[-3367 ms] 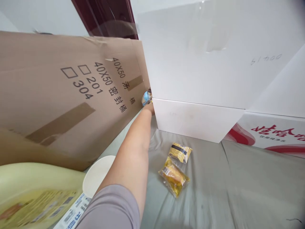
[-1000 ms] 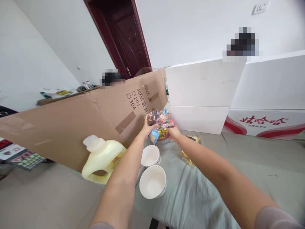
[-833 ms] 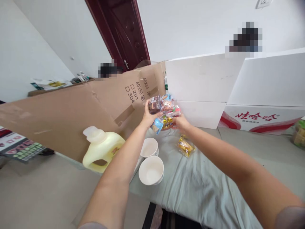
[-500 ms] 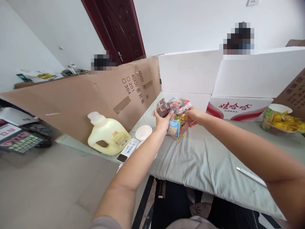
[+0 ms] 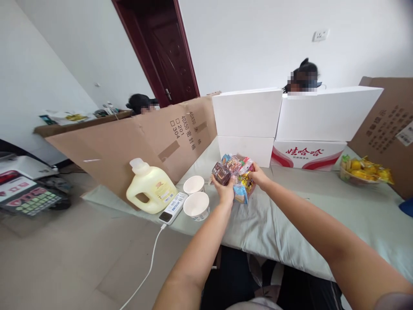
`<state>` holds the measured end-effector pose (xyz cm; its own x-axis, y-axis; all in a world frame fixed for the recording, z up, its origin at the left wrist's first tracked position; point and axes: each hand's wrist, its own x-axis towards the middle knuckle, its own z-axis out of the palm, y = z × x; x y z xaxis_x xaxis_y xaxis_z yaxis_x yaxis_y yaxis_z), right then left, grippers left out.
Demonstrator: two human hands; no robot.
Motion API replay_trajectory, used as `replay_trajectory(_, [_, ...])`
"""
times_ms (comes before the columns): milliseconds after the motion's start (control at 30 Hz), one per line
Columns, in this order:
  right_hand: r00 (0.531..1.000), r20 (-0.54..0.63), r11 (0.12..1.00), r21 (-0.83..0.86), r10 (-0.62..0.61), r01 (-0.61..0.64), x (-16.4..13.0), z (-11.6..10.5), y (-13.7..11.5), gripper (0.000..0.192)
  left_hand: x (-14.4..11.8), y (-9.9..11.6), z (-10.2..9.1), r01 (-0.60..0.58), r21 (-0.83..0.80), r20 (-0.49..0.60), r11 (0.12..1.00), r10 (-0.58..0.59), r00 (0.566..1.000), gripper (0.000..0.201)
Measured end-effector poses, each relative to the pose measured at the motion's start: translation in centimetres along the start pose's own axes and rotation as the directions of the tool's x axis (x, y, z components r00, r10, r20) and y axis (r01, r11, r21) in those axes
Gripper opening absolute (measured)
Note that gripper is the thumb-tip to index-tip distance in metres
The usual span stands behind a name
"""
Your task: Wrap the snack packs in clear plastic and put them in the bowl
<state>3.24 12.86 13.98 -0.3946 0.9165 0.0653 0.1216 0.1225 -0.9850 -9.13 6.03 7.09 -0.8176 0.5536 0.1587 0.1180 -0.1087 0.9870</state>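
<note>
Both my hands hold a bundle of small wrapped snack packets (image 5: 236, 171) above the grey cloth-covered table (image 5: 290, 219). My left hand (image 5: 225, 189) grips the bundle's left side, where a dark brown packet shows. My right hand (image 5: 257, 174) grips the right side, next to red and yellow wrappers. A blue packet hangs at the bottom of the bundle. Two white paper bowls (image 5: 196, 198) stand on the table just left of my hands.
A pale yellow jug (image 5: 150, 187) and a power bank (image 5: 171, 208) with a white cable lie at the table's left end. A big cardboard sheet (image 5: 138, 137) leans behind them. White boxes (image 5: 277, 120) stack at the back. A basket of yellow snacks (image 5: 363, 170) sits far right. Two people sit behind the boxes.
My left hand pulled packets from the gap between cardboard and white box, my right hand joined it, and both drew the bundle back toward me. The view backed away and widened.
</note>
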Motion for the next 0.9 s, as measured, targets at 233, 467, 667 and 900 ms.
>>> replay_trajectory(233, [0.983, -0.023, 0.753, -0.646, -0.184, 0.126, -1.0, 2.7, -1.7, 0.079, -1.8, -2.3, -0.7, 0.057, -0.109, -0.151, 0.992, -0.073, 0.986, 0.096])
replay_trajectory(467, [0.967, -0.08, 0.617, -0.782, -0.24, 0.089, -1.2, 2.9, -2.5, 0.066, -1.6, -3.6, -1.4, 0.064, 0.054, -0.18, 0.996, -0.054, 0.982, 0.095])
replay_trajectory(667, [0.963, -0.165, 0.637, -0.771, -0.214, 0.009, 0.4, 1.4, -3.0, 0.062, -1.6, -3.4, -1.6, 0.119, 0.34, -0.196, 0.933, -0.054, 0.979, 0.104])
replay_trajectory(900, [0.97, -0.219, 0.652, -0.751, -0.103, -0.101, 2.1, 0.1, -3.7, 0.06, -1.6, -2.2, -1.4, 0.137, 0.591, -0.114, 0.795, -0.086, 0.99, 0.096])
